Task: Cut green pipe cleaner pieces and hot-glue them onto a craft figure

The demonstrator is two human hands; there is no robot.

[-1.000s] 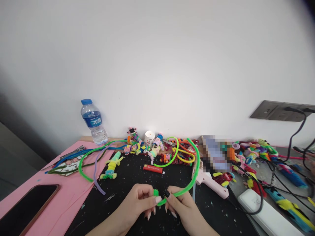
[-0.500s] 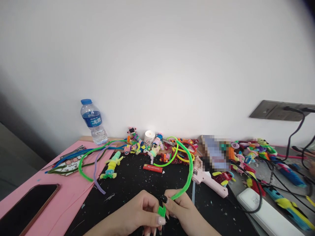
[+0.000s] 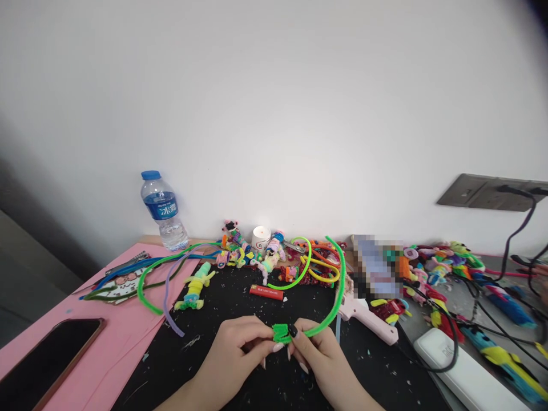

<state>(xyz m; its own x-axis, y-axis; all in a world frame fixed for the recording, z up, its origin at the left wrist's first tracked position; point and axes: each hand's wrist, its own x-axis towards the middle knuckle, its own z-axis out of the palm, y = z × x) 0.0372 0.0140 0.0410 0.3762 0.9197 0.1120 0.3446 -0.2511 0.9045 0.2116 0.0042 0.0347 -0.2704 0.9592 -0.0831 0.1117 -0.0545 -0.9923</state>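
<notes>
Between both hands is a bright green pipe cleaner [image 3: 341,285], one end bent into tight side-by-side folds and the rest arching up to the right. My left hand [image 3: 242,348] pinches the left side of the folded part with thumb and fingers. My right hand [image 3: 314,354], closed, grips the other side, where the long free length leaves the folds. Beyond the hands a red lighter [image 3: 266,292] lies on the black mat [image 3: 231,308]. To its left rests a yellow and green pipe-cleaner figure [image 3: 195,286].
A pink glue gun [image 3: 370,321] and a white power bank [image 3: 462,371] lie to the right, with black cables and several pipe-cleaner figures [image 3: 440,262]. On the left are a phone [image 3: 51,359], pink paper [image 3: 115,337] and a water bottle [image 3: 165,211] against the wall.
Both hands have risen slightly away from me, bringing the folded green part up into clearer view. The pipe cleaner's free end has swung to the right and now points upward.
</notes>
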